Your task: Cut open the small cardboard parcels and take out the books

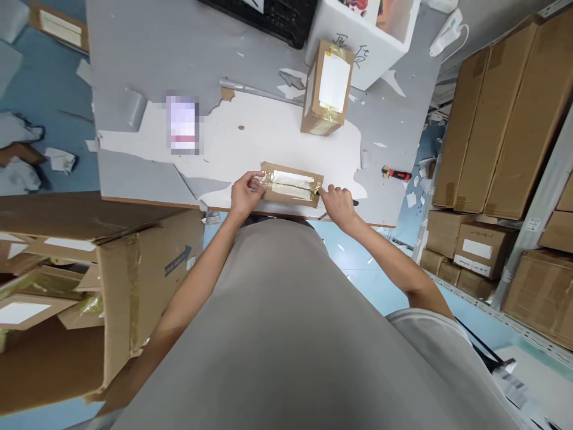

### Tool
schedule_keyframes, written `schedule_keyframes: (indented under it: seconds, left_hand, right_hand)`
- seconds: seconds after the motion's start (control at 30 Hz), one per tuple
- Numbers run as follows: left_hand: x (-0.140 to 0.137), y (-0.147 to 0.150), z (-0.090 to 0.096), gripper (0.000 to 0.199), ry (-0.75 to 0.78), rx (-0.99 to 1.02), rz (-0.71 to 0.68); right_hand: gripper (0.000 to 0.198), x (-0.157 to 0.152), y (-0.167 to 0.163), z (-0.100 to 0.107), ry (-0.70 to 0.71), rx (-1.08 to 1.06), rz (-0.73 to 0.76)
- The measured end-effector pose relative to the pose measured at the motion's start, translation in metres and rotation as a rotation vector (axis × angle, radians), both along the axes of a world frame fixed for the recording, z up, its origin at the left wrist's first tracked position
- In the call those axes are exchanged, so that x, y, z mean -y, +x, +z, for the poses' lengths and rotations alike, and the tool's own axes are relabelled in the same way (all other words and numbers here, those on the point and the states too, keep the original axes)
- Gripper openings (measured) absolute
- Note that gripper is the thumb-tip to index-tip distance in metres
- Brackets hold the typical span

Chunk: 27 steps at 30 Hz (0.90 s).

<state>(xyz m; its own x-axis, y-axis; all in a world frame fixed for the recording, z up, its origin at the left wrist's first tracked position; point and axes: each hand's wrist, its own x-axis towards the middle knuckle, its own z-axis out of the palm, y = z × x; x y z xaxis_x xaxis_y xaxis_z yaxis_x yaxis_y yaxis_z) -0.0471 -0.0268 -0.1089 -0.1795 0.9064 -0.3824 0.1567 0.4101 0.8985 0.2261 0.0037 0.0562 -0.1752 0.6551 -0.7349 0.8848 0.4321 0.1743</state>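
A small cardboard box (pixel 293 197) with a white label and shiny clear tape lies at the table's front edge, in front of my body. A dark slit or line runs along its top. My left hand (pixel 245 194) grips the left end of this box, fingers closed round its edge. My right hand (pixel 339 206) is closed on a slim cutter knife (pixel 356 203) at the box's right end. The knife's dark end sticks out behind the fist, and a yellowish bit shows by the thumb, touching the tape.
A taller taped box (pixel 329 89) stands beyond, beside a white foam box (pixel 362 45) and a black crate (pixel 268 18). A red-and-black cutter (pixel 396 173) lies to the right. At left is a large open carton (pixel 152 275) holding small boxes; shelved cartons (pixel 501 119) stand at right.
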Motion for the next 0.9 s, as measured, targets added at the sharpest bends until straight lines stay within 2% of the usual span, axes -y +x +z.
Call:
schedule_keyframes:
  seconds: [0.2,0.37,0.47,0.57,0.63,0.7,0.8,0.9]
  left_hand:
    - [-0.002,0.002,0.008,0.041,-0.026,-0.025,0.006]
    - [-0.006,0.004,0.012,0.04,-0.037,-0.034,-0.001]
    - [-0.007,0.001,0.01,0.041,-0.039,-0.039,-0.007]
    - [-0.005,-0.007,0.004,0.043,-0.027,-0.046,0.012]
    - [-0.002,-0.015,0.001,0.047,-0.025,-0.048,0.047]
    - [0.001,-0.024,-0.001,0.051,-0.028,-0.053,0.083]
    - [0.004,-0.037,-0.003,0.052,-0.042,-0.075,0.132]
    - [0.006,-0.052,-0.005,0.05,-0.061,-0.1,0.16]
  right_hand:
    - [0.049,0.004,0.014,0.004,0.0,0.01,-0.034]
    - [0.049,-0.005,0.028,-0.004,-0.003,-0.025,-0.034]
    - [0.049,-0.011,0.044,-0.009,-0.013,-0.103,-0.02]
    - [0.043,-0.008,0.067,-0.011,-0.007,-0.257,-0.102]
    - [0.041,0.001,0.079,-0.016,0.047,-0.437,-0.237]
    - [0.041,0.012,0.084,-0.031,0.113,-0.647,-0.445]
    - [0.044,0.026,0.07,-0.071,0.134,-0.874,-0.872]
    - [0.044,0.034,0.037,-0.111,0.058,-1.014,-1.219]
